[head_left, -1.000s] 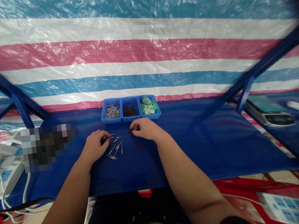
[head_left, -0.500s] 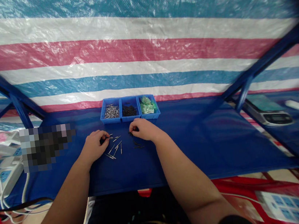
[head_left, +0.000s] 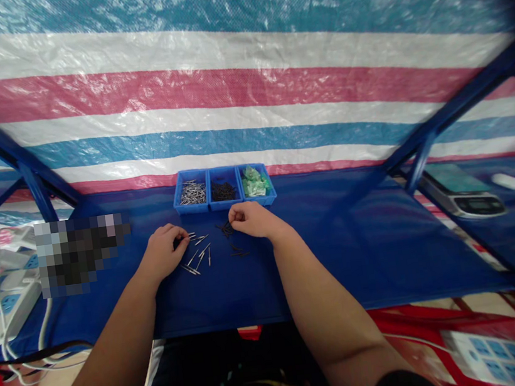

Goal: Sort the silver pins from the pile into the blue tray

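My left hand [head_left: 165, 251] rests on the blue tabletop with fingers curled toward the thumb. Its fingertips are beside several thin silver pin-like metal pieces [head_left: 202, 251], which lie scattered on the table. What they pinch, if anything, is hidden. My right hand [head_left: 252, 219] is closed in a pinch in front of the bins, over a small group of thin dark pieces [head_left: 225, 229]. I cannot make out what is between those fingers. A few more dark pieces [head_left: 239, 253] lie closer to me.
Three joined blue bins stand at the back: one of silver pieces [head_left: 193, 192], one of dark pieces [head_left: 224, 191], one of green-and-white plastic packets [head_left: 255, 182]. A digital scale [head_left: 468, 190] is at right. Power strips [head_left: 7, 308] and cables lie left, beside a blurred-out patch.
My right hand has shifted slightly right and away from me, exposing more dark pieces spread on the table. My left hand has hardly moved.
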A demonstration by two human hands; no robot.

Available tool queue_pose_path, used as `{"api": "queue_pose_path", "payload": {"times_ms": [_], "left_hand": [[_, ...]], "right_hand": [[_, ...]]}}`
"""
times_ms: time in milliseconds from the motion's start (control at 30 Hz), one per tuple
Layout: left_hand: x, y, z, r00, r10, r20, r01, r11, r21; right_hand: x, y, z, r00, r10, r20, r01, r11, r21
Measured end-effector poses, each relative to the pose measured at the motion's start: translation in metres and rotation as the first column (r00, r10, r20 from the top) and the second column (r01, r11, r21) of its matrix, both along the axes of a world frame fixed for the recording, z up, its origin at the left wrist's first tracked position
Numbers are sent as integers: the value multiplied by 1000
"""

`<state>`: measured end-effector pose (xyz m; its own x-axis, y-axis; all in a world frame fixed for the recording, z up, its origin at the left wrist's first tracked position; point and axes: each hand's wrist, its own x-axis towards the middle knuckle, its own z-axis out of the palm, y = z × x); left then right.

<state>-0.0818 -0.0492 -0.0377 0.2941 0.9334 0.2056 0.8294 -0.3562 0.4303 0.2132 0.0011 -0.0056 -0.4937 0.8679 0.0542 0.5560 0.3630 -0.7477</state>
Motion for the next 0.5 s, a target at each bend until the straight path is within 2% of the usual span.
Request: {"api": "queue_pose_path", "payload": {"times_ms": [67, 167, 233, 300, 400, 500], "left_hand": [[0, 0, 0, 1000, 3, -5, -3, 1000, -8], [-1, 0, -1, 1000, 4, 0, -4, 1000, -12], [-1, 0, -1, 1000, 6, 4, -6, 1000, -10], [-1, 0, 0, 1000, 6, 3, -6, 1000, -8], [0, 0, 1, 1000, 2, -1, -2, 1000, -10], [1, -1, 1, 1000, 5, -1, -5, 1000, -11]], "right_hand": [[-2, 1, 0, 994, -26, -106, 24, 1000, -14], [-6, 1, 1, 933, -93, -347, 104, 994, 13], [-6, 2, 1, 911, -107, -399, 134, 990, 39], [-5, 2, 0, 940, -94, -329, 121, 991, 64], [-5, 1, -1, 992, -47, -117, 58, 994, 91], [-9, -1, -2, 994, -10, 111, -3, 993, 119]]}}
